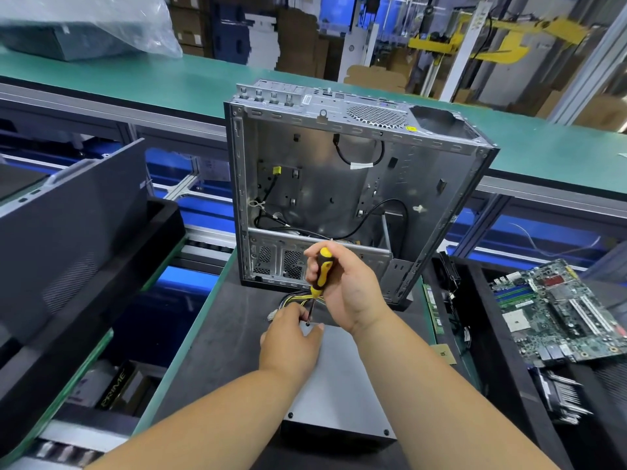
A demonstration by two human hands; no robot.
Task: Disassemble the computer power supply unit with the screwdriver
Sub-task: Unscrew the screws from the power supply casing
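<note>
1. The power supply unit (339, 385) lies flat on the dark mat, just in front of the empty computer case (339, 184), long axis running from you toward the case, cable bundle (295, 300) pointing at the case.
2. The screwdriver (318, 281) stands nearly upright, handle toward the case, tip down on a screw at the unit's far-left corner.
3. Your right hand (349, 286) wraps the handle; it is the driving hand.
4. Your left hand (291, 344) rests on the unit's lid, fingers curled loosely beside the shaft, seemingly steadying the tip.
5. Judged from this, keep the shaft square to the lid.
</note>
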